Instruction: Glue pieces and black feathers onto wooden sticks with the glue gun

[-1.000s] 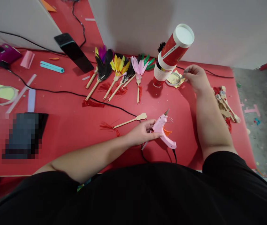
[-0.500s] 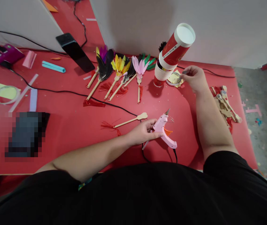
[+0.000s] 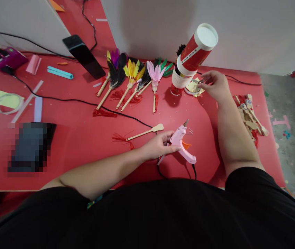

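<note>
Right now the left hand (image 3: pixel 159 147) holds the pink glue gun (image 3: pixel 182 143), tip pointing up and away, while the right hand (image 3: pixel 214 84) far behind it maybe pinches something tiny at the small dish (image 3: pixel 192 88) by the cups (image 3: pixel 180 81)

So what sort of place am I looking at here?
Most likely a craft workbench: a red table against a white wall, a row of feather fans on sticks, and a pink glue gun under the left hand.
</note>
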`<state>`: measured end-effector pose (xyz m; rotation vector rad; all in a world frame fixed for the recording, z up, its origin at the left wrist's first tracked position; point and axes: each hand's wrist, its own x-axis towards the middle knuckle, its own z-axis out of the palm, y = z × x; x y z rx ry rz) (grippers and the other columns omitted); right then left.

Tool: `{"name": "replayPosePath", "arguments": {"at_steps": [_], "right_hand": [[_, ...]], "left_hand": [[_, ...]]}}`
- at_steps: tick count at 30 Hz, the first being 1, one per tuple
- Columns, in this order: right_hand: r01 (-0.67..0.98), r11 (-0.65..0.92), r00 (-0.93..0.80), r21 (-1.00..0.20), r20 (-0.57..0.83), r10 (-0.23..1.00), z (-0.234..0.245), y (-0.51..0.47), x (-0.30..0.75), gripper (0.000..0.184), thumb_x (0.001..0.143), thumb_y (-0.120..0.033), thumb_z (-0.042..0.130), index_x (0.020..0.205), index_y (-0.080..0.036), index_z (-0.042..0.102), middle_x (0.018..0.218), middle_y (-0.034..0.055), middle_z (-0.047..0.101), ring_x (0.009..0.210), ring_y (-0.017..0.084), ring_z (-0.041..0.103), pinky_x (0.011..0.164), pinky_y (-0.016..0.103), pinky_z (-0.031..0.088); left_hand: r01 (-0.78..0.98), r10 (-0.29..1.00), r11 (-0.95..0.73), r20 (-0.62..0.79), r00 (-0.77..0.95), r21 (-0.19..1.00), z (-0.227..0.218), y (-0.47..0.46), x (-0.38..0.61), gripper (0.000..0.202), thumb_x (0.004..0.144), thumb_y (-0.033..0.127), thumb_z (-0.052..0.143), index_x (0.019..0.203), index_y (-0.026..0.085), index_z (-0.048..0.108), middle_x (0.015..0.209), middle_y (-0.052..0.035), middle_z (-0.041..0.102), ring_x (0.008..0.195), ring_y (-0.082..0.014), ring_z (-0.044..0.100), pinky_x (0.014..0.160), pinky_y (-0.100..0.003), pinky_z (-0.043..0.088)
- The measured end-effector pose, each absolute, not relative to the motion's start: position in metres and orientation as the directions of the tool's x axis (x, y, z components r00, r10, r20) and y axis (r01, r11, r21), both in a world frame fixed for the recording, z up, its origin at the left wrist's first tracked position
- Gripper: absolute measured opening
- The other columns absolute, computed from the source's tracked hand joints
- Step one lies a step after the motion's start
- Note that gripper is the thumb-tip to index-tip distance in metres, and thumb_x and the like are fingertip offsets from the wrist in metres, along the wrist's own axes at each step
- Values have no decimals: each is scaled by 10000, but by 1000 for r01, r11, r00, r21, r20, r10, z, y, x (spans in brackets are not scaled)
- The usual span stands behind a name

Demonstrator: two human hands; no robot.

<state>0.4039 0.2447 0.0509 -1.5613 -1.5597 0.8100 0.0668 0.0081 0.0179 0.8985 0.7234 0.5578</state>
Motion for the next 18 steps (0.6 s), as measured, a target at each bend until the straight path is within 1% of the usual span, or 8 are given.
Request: {"name": "replayPosePath", "arguments": {"at_steps": [3,6,10,12,14,16,18], "right_hand": [[464,101,54,-880,142,988,45,248,406,485,855,110,992,1030,-314,836,932,-51,798,851,154,654,896,347,551],[434,105,70,-895,150,986,41,251,406,512,849,113,1019,1007,-314,783,933,-38,804,875,167,696,925,353,600],[499,85,91,-862,149,985,39,253,405,488,820,-54,1151,962,-295,751,945,-22,847,902,185,756,915,349,642],[523,84,86,-848,151,985,40,252,405,477,830,-98,1160,955,-295,745,951,-21,865,912,191,775,905,347,653],[524,89,64,-847,143,988,41,251,405,453,849,-56,1129,975,-295,765,988,-16,890,931,192,793,915,350,661],[519,98,40,-849,139,990,43,250,405,450,853,41,1066,1019,-292,813,1048,-9,917,951,189,810,939,352,662],[536,101,30,-838,139,990,46,248,405,454,861,112,994,1034,-285,857,1053,-7,929,950,186,811,946,349,648]], "left_hand": [[-136,702,510,-319,637,850,16,8,67,691,857,494,1162,1337,180,778,1201,-80,841,1086,-214,768,1029,-364,604],[-137,703,509,-318,637,850,17,7,66,701,855,513,1166,1334,182,774,1191,-74,835,1076,-209,762,1020,-356,603],[-132,701,506,-318,638,852,18,8,67,738,846,553,1172,1342,182,770,1208,-79,833,1102,-224,771,1038,-365,601],[-132,702,507,-319,636,852,19,8,67,758,830,561,1180,1345,185,770,1197,-74,830,1099,-227,771,1042,-369,600],[-133,702,510,-322,635,850,19,8,67,752,823,559,1182,1331,187,770,1171,-63,820,1076,-220,763,1029,-367,602],[-136,702,513,-324,634,847,19,8,68,727,831,548,1176,1314,187,770,1160,-59,813,1060,-214,755,1021,-367,606],[-139,702,512,-320,636,847,19,7,68,705,846,533,1167,1316,187,771,1168,-62,814,1061,-212,755,1029,-373,610]]}}
